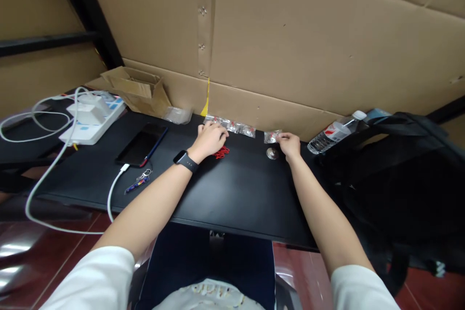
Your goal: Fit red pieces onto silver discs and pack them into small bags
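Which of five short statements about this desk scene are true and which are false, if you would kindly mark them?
1. The right hand touches a clear packet. True.
2. The watch is on the right forearm. False: the watch is on the left forearm.
3. Red cord lies near the left hand. True.
4. The bottle is beside the phone. False: the bottle is beside the black bag.
5. A shiny round piece lies on the black tabletop. True.
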Tool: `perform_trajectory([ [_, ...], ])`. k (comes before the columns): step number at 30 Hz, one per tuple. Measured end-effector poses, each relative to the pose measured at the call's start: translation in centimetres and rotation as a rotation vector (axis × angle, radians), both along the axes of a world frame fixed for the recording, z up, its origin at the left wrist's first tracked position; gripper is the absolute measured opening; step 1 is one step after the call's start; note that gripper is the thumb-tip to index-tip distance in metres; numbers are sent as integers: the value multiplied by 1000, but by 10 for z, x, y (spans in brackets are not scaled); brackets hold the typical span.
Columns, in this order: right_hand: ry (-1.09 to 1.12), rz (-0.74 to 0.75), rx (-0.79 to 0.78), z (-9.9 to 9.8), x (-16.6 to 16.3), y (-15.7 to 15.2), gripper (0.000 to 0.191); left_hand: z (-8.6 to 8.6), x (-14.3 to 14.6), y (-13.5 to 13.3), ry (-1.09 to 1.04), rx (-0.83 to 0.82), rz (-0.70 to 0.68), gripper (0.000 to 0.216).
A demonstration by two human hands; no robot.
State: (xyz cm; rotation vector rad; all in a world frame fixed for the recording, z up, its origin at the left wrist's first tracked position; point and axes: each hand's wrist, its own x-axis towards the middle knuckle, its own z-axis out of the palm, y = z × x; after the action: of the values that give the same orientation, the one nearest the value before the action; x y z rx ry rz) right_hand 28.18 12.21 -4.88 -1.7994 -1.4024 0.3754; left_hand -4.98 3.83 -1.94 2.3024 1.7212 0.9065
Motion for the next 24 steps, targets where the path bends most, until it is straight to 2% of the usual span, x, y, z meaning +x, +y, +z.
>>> perform_trajectory([
  [3, -56, -59, -8, 1, -10, 15, 33, 2, -17, 5, 48, -66, -58, 17],
  [5, -115, -44, -40, 3, -18, 18, 25, 2, -23, 6, 97, -135, -145, 12],
  [8, -266, 60, -88, 9, -24, 15, 16, 0, -24, 5, 157, -163, -219, 10],
  [11, -376, 179, -10, 14, -17, 2, 21, -5, -18, 3, 170, -115, -206, 14],
  [14, -386, 392, 35, 14, -2, -21, 29, -10, -11, 1, 188, -102, -211, 17],
  [18, -271, 654, 7, 8, 15, -47, 53, -12, -3, -1, 243, -117, -212, 15],
  [20, -253, 700, 1, 6, 18, -52, 57, -12, -1, -1, 258, -127, -191, 14],
  [24, -249, 668, -15, 9, 16, -51, 41, -15, 4, -1, 248, -130, -180, 13],
])
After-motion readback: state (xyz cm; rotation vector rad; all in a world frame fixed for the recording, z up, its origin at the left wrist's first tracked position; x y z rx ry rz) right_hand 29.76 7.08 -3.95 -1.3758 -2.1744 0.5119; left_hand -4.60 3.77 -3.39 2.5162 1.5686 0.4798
